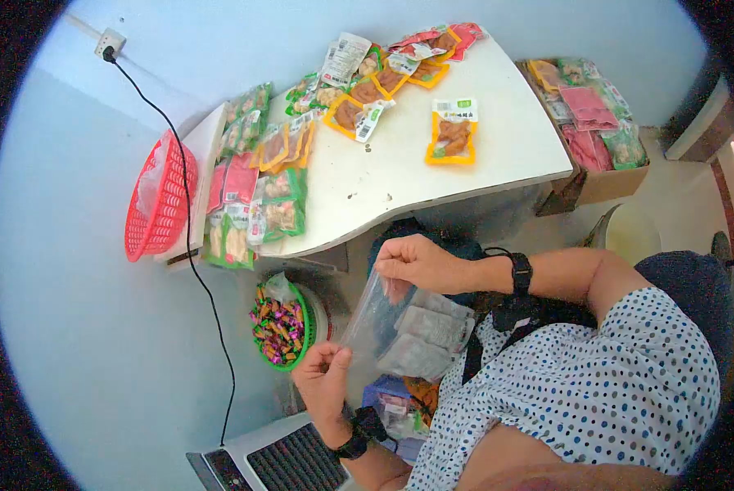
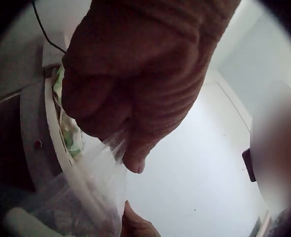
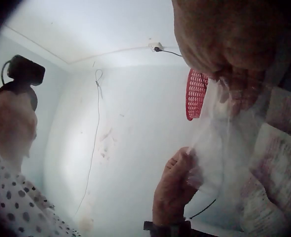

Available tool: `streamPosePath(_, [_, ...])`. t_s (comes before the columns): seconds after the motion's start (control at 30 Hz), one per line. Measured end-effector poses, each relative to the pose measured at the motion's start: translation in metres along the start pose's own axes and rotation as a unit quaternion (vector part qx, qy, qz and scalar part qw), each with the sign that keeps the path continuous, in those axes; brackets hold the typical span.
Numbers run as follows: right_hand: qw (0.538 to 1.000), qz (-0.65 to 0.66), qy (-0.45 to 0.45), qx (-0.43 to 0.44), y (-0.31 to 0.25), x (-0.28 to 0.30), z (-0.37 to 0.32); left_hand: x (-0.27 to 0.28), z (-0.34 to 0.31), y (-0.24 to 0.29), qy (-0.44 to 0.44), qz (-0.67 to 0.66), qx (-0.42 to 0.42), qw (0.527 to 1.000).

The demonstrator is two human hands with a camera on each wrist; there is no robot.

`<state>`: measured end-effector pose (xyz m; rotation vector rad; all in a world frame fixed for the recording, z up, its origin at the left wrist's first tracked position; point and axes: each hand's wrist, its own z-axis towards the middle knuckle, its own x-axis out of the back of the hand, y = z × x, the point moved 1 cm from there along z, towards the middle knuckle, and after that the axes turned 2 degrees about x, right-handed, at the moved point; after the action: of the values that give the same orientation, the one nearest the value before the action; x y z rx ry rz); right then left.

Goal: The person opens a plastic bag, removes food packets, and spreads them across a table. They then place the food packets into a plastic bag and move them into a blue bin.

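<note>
A clear plastic bag (image 1: 368, 323) is stretched between my two hands, low in front of the body. Several pale, printed packets (image 1: 434, 331) lie inside it, toward the lap. My left hand (image 1: 323, 383) pinches one end of the bag's edge between thumb and curled fingers. At the other end of that edge my right hand (image 1: 420, 263) grips the film, knuckles up. In the left wrist view, the film (image 2: 103, 185) runs down from below the thumb. The right wrist view shows the packets (image 3: 279, 165) through the film; the right fingertips are partly hidden there.
On the white table (image 1: 359, 192) lie many food packets, one yellow-edged packet (image 1: 453, 132) apart. A red basket (image 1: 164, 200) stands by its left end. A packet-filled carton (image 1: 604, 184) sits at right. Below are a green basket of wrapped pieces (image 1: 281, 327) and a purple container (image 1: 379, 394).
</note>
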<state>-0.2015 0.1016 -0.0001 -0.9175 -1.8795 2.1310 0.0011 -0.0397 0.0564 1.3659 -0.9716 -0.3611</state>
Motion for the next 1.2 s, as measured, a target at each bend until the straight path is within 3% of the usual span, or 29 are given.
streamPosePath(0.1, [0.999,-0.029,-0.015,0.002,-0.003,-0.004,0.001,0.007,-0.001,0.019,-0.001,0.125,0.007,0.992])
streamPosePath(0.2, [0.999,-0.002,-0.024,-0.023,-0.010,-0.008,0.000,0.019,-0.002,0.022,-0.064,0.090,-0.013,0.994])
streamPosePath(0.3, [1.000,0.003,-0.006,0.003,-0.007,-0.010,0.000,0.013,0.003,0.022,-0.006,0.198,-0.084,0.977])
streamPosePath(0.4, [1.000,-0.012,0.000,0.007,-0.009,-0.009,0.000,0.018,0.005,0.001,-0.033,0.129,-0.046,0.990])
streamPosePath(0.7, [0.999,0.021,-0.001,-0.026,-0.017,-0.010,0.002,0.027,-0.007,0.019,-0.065,-0.078,0.017,0.995])
streamPosePath(0.87, [1.000,0.013,-0.001,-0.004,0.008,-0.006,0.002,0.024,-0.001,-0.017,-0.042,-0.021,0.006,0.999])
streamPosePath(0.97, [0.999,0.048,-0.016,-0.011,0.015,-0.005,0.004,0.024,-0.004,-0.015,-0.004,0.112,-0.057,0.992])
streamPosePath(1.1, [0.988,-0.139,-0.070,0.007,0.007,0.001,0.014,0.012,-0.001,-0.020,0.042,0.107,-0.087,0.990])
streamPosePath(1.2, [0.976,-0.202,-0.079,0.003,0.003,0.002,0.018,-0.001,-0.006,-0.032,0.086,-0.008,-0.082,0.993])
